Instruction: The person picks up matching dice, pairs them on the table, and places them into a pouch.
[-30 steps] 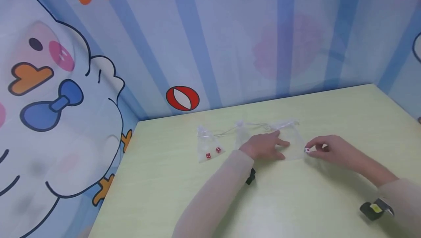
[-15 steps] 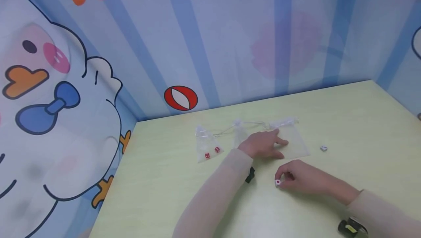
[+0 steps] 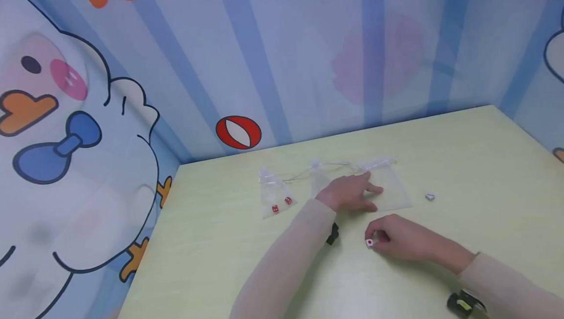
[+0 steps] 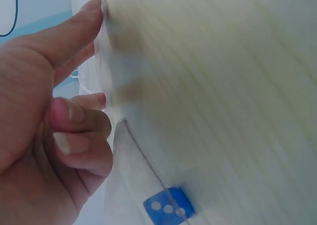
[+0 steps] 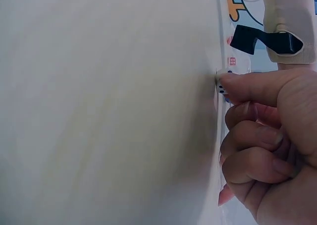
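Observation:
In the head view, my left hand (image 3: 345, 192) lies across the sheer bags, its thumb and fingers spread and touching the left part of the right-hand bag (image 3: 392, 189). Partly covered by that hand is the middle bag (image 3: 318, 178); a blue die (image 4: 169, 205) shows inside sheer fabric in the left wrist view. Nearer the front, my right hand (image 3: 403, 238) pinches a white die (image 3: 369, 243) between thumb and index finger, low over the table. Right of the bags lies another white die (image 3: 430, 196).
A third sheer bag (image 3: 270, 191) lies at the left with two red dice (image 3: 282, 205) in it. Thin drawstrings (image 3: 299, 174) run between the bag tops. The light table (image 3: 211, 250) ends at a printed backdrop (image 3: 308, 64) behind and at the sides.
My right hand has moved left and toward the front with the white die in its fingers, uncovering the other white die on the table. My left hand has stayed on the bags.

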### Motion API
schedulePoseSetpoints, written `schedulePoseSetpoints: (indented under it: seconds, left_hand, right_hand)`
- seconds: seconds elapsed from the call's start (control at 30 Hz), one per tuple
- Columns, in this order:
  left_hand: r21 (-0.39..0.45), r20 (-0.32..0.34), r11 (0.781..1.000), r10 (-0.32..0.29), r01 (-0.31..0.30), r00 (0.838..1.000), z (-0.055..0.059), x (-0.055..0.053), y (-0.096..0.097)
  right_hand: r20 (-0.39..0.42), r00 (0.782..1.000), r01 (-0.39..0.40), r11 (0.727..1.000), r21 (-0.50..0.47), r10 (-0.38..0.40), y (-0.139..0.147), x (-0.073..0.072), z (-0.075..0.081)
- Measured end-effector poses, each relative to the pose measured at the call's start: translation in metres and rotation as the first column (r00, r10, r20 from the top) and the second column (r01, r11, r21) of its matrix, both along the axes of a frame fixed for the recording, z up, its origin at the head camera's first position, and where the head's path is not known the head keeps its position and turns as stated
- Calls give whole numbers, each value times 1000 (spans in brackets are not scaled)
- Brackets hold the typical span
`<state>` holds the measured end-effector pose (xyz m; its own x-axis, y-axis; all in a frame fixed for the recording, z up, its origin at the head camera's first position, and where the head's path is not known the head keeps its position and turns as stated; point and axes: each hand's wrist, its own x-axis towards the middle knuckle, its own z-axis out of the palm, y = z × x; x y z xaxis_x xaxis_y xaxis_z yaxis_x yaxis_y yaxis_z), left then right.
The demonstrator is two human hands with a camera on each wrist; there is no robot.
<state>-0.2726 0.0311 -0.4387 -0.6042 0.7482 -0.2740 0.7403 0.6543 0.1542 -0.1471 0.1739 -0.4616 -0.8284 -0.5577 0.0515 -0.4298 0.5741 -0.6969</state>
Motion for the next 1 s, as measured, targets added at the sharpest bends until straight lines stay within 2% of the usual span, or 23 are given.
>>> schedulePoseSetpoints:
  seconds: [0.17, 0.37, 0.57, 0.67, 0.8, 0.87, 1.0]
  left_hand:
    - [7, 13, 1000, 14, -14, 1000, 1, 1, -3]
    - [5, 18, 1000, 23, -23, 1000, -2, 4, -3]
    - [21, 56, 998, 64, -65, 996, 0, 4, -1]
    - [5, 60, 998, 61, -62, 996, 1, 4, 0]
    - [-1, 66, 998, 67, -67, 996, 1, 3, 1]
    - [1, 77, 997, 77, -78, 994, 1, 3, 1]
    - [1, 85, 996, 84, -84, 993, 2, 3, 0]
  right_hand:
    - [2, 1000, 26, 999, 23, -26, 2, -2, 5]
    - [35, 990, 137, 990, 26, -137, 18, -3, 22]
    - [-30, 967, 254, 967, -17, -254, 41, -13, 35]
    - [-85, 941, 327, 945, -15, -327, 57, -20, 34]
    - [-119, 911, 400, 916, 28, -395, 83, -30, 28]
    - [-103, 911, 406, 912, 59, -399, 97, -34, 23]
    - [-51, 926, 376, 921, 99, -373, 119, -39, 10]
